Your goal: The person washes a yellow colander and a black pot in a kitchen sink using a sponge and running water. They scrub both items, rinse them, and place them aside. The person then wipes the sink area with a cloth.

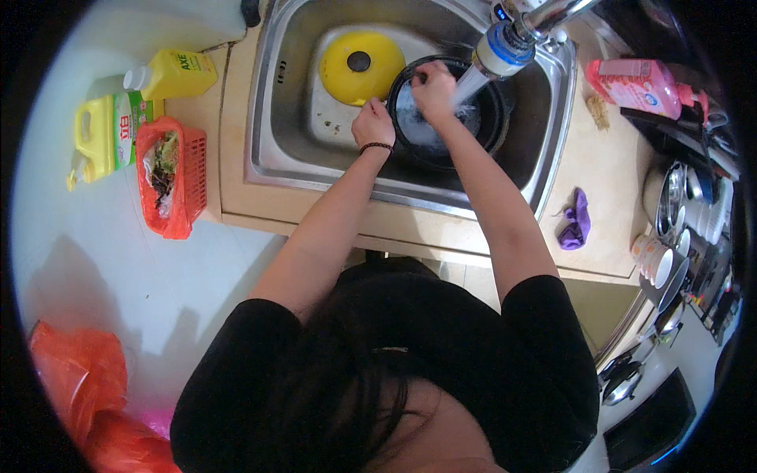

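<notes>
A black round pot [501, 118] sits in the stainless steel sink [295, 106], with cloudy water inside. My left hand [374, 125], a dark beaded bracelet at its wrist, grips the pot's left edge; the fingertips are partly hidden. Over the pot's far left part, my right hand [434, 91] has its fingers curled against the inner wall. Whether it holds a scrubber or cloth cannot be made out. Water streams from the faucet head [502, 50] into the pot beside my right wrist. Left of the pot lies a yellow lid [340, 74] with a dark round knob [358, 61].
Food scraps fill a red-lined basket [192, 171] left of the sink, near yellow detergent bottles [186, 74] [97, 133]. A pink pump bottle [639, 88], a purple cloth [576, 222] and stacked paper cups [653, 260] stand or lie on the right counter. Red plastic bags [89, 372] are at lower left.
</notes>
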### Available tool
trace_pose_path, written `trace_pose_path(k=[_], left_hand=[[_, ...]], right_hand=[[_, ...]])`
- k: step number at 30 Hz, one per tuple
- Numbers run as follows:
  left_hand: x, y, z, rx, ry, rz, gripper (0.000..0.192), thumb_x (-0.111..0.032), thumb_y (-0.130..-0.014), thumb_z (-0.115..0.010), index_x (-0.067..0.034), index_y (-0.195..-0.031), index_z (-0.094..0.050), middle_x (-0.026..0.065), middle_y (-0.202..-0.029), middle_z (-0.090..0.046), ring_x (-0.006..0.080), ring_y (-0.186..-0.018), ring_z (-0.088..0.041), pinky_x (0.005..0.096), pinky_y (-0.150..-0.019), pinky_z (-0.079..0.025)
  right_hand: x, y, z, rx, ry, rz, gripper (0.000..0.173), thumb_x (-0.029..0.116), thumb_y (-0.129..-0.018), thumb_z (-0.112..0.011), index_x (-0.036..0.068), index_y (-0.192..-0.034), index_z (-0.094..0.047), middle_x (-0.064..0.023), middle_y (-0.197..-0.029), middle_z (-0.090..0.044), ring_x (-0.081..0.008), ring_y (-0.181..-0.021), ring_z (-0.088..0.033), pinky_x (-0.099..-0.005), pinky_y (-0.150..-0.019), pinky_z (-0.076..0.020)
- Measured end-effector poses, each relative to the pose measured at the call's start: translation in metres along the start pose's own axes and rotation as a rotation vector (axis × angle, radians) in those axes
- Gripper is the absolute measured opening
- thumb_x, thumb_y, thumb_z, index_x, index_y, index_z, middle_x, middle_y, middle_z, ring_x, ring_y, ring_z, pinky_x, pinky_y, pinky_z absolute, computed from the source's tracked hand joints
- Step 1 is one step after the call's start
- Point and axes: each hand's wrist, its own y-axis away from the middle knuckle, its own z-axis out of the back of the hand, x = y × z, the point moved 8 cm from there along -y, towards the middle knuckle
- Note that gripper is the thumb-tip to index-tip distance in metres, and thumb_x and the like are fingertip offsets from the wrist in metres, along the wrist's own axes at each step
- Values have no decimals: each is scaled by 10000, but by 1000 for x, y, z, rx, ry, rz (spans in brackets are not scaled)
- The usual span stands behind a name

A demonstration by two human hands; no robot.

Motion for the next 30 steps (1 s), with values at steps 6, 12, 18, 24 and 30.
trace_pose_path(k=[6, 12, 18, 24, 30], left_hand=[[5, 1, -2, -17, 49, -4, 383, -311, -884, -353, -28, -775, -587, 229, -722, -590, 422, -716, -558, 495, -660, -423], [5, 3, -1, -52, 44, 30, 387, -323, -883, -352, -32, -785, -588, 225, -738, -592, 422, -724, -557, 496, -668, -421], [5, 0, -1, -23, 34, 25, 387, -323, -882, -351, -31, -792, -587, 222, -770, -599, 416, -747, -558, 496, -689, -417], [8, 1, 0, -6, 26, 36, 383, -327, -881, -354, -34, -806, -590, 213, -755, -604, 410, -739, -563, 484, -684, -424], [2, 1, 1, 1, 41, 29, 378, -327, -880, -361, -36, -810, -591, 204, -747, -607, 404, -732, -567, 477, -682, -432]], right_hand=[[36, 74, 1, 401, -134, 76, 98, 12, -658, -556, 8, -741, -607, -156, -802, -540, -337, -736, -549, -388, -643, -451], [15, 93, 12, 730, -142, 117, 130, 41, -658, -543, 30, -759, -624, -149, -865, -561, -347, -789, -551, -421, -712, -451], [24, 60, -19, 449, -207, 70, 157, 12, -661, -538, 22, -792, -624, -145, -832, -548, -329, -791, -550, -373, -708, -453], [2, 93, 59, 1091, 506, 415, 137, 88, -617, -575, 83, -735, -643, -53, -895, -557, -231, -986, -475, -378, -825, -349], [-8, 15, 55, 839, 992, 924, 160, 203, -752, -507, 155, -692, -647, -6, -858, -572, -177, -951, -453, -337, -773, -314]])
